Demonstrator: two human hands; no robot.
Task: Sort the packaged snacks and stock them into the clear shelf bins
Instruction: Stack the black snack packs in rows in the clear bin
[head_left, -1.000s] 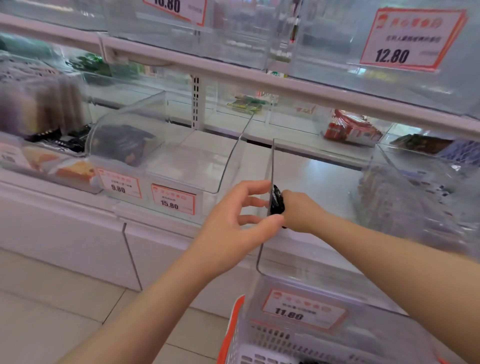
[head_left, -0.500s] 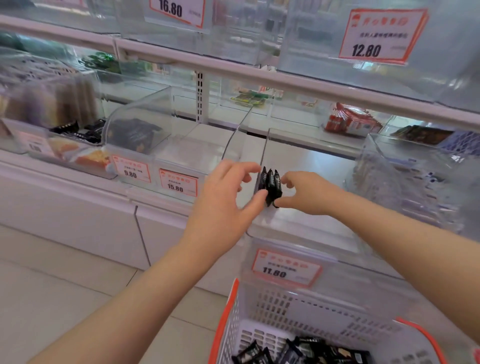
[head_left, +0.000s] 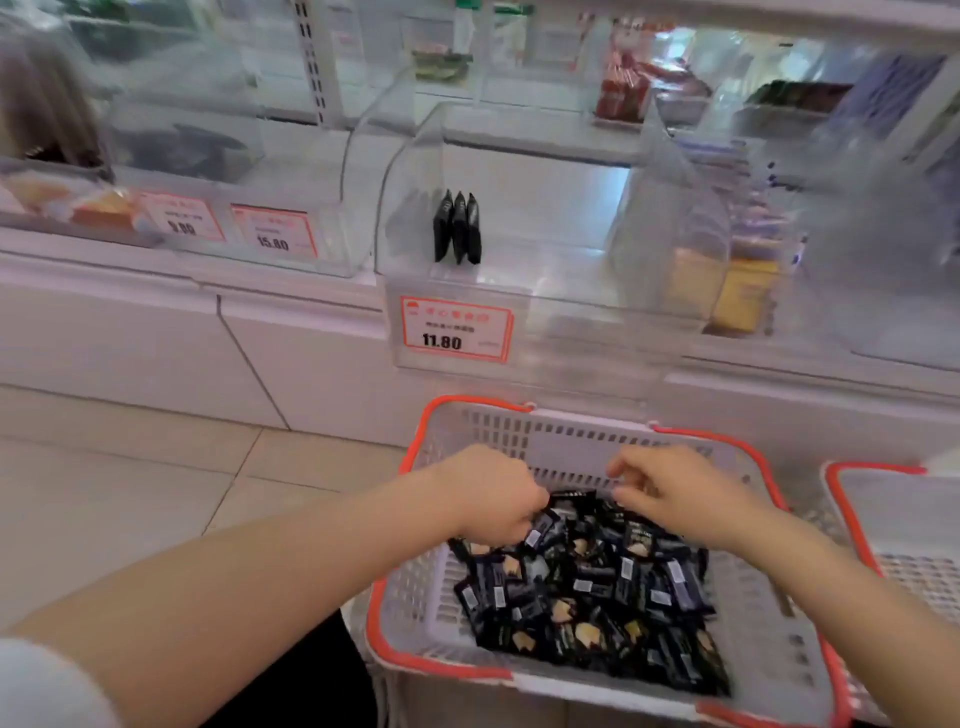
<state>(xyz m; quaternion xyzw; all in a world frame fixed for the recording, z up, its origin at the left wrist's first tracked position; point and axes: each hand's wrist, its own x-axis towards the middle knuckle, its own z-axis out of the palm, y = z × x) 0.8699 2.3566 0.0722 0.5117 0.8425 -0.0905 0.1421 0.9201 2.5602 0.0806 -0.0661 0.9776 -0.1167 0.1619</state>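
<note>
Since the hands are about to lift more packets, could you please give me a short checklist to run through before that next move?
1. Three black snack packets stand upright, side by side, in the clear plastic shelf bin tagged 11.80: ok.
2. That bin has free room to the right of the packets: ok.
3. The white slotted basket with orange rim holds a pile of black wrapped snack packets: ok.
4. Left hand reaches the pile: ok; whether it grips a packet: cannot tell.
5. Right hand over the pile, fingers curled; grip: cannot tell.
</note>
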